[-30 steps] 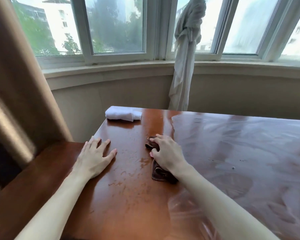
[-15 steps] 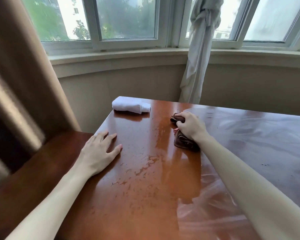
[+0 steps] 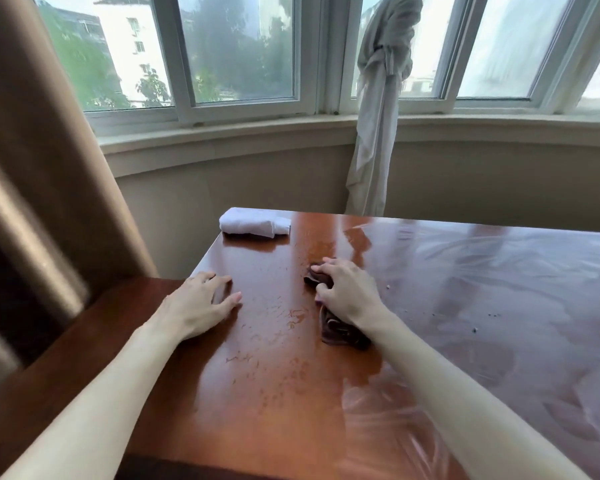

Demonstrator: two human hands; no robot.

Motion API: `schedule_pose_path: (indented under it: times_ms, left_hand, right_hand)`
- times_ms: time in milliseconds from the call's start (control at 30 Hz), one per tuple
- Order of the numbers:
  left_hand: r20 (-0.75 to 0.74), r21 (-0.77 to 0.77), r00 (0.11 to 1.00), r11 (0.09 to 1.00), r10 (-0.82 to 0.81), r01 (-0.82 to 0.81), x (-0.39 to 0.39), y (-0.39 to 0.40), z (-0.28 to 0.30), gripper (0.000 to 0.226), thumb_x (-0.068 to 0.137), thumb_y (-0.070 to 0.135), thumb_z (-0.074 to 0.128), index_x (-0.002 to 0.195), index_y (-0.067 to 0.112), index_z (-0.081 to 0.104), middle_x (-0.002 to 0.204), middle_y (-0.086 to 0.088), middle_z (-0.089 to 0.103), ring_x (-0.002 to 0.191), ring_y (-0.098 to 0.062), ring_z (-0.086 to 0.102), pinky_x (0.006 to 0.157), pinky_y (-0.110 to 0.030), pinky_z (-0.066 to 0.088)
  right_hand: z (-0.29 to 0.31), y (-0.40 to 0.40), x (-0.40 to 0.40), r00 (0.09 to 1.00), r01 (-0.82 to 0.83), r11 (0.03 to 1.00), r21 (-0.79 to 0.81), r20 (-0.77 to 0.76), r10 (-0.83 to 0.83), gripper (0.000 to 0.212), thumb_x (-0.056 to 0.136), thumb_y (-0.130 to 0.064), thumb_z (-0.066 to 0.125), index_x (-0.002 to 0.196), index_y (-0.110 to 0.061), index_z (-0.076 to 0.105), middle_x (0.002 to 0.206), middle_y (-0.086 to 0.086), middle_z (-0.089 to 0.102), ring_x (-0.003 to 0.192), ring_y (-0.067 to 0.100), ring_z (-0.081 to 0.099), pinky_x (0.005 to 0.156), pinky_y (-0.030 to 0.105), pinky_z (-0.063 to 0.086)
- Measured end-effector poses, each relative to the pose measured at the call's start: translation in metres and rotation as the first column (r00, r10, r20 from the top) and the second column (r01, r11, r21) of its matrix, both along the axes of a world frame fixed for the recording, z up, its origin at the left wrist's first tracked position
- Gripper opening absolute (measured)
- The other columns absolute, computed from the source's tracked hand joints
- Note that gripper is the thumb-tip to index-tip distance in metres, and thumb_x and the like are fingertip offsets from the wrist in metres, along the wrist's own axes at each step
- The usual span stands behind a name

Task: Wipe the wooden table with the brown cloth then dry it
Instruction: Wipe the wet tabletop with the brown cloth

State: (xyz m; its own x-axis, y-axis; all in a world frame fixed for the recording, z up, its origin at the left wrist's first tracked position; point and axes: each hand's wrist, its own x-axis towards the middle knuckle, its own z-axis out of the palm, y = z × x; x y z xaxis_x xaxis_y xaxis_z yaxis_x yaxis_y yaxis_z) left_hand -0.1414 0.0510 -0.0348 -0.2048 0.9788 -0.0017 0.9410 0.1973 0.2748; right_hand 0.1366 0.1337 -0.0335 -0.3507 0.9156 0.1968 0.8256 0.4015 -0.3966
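Note:
The glossy wooden table (image 3: 274, 393) fills the lower view, with water drops and streaks across its left part. My right hand (image 3: 347, 294) lies on the bunched brown cloth (image 3: 340, 329) and grips it against the wet surface near the table's middle. My left hand (image 3: 201, 303) rests flat on the table near its left edge, fingers spread, holding nothing. A folded white cloth (image 3: 253, 222) lies at the far left corner of the table.
A lower wooden ledge (image 3: 66, 348) adjoins the table on the left, beside a brown curtain (image 3: 32, 161). A knotted white curtain (image 3: 378, 116) hangs behind the far edge, under the bay window (image 3: 243, 53). Small dark crumbs (image 3: 475, 329) dot the right side.
My right hand first pushed the brown cloth away toward the far edge, then drew it back toward me. My left hand has stayed planted on the table.

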Motion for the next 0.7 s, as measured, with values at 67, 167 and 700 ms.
schedule_pose_path:
  times_ms: [67,167,700]
  left_hand:
    - [0.015,0.020,0.999,0.999,-0.034,0.034,0.011,-0.012,0.015,0.059,0.095,0.065,0.044,0.148,0.038,0.044,0.155,0.012,0.037,0.140,-0.012,0.039,0.104,-0.042,0.038]
    - [0.039,0.014,0.990,0.990,-0.138,0.137,0.037,-0.048,0.028,0.057,0.093,0.067,0.043,0.142,0.039,0.049,0.146,0.012,0.044,0.125,-0.010,0.051,0.102,-0.035,0.040]
    - [-0.171,0.053,0.968,0.980,-0.181,0.192,0.087,-0.219,-0.010,0.099,0.074,0.099,0.018,0.154,0.041,0.028,0.158,0.009,0.032,0.147,-0.016,0.028,0.116,-0.044,0.034]
  right_hand:
    - [0.004,-0.056,-0.006,0.996,-0.086,0.996,-0.003,-0.024,0.086,0.046,0.089,-0.028,0.058,0.135,-0.033,0.063,0.149,-0.014,0.051,0.144,0.010,0.036,0.111,0.038,0.039]
    - [0.000,-0.128,-0.002,0.968,-0.243,0.970,0.004,-0.063,0.243,0.048,0.088,-0.028,0.057,0.135,-0.037,0.063,0.152,-0.020,0.047,0.147,0.002,0.029,0.116,0.035,0.033]
    - [0.006,-0.167,0.035,0.990,-0.067,0.998,0.020,-0.120,0.069,0.039,0.084,-0.038,0.053,0.119,-0.040,0.071,0.127,-0.016,0.068,0.115,0.015,0.062,0.093,0.039,0.053]
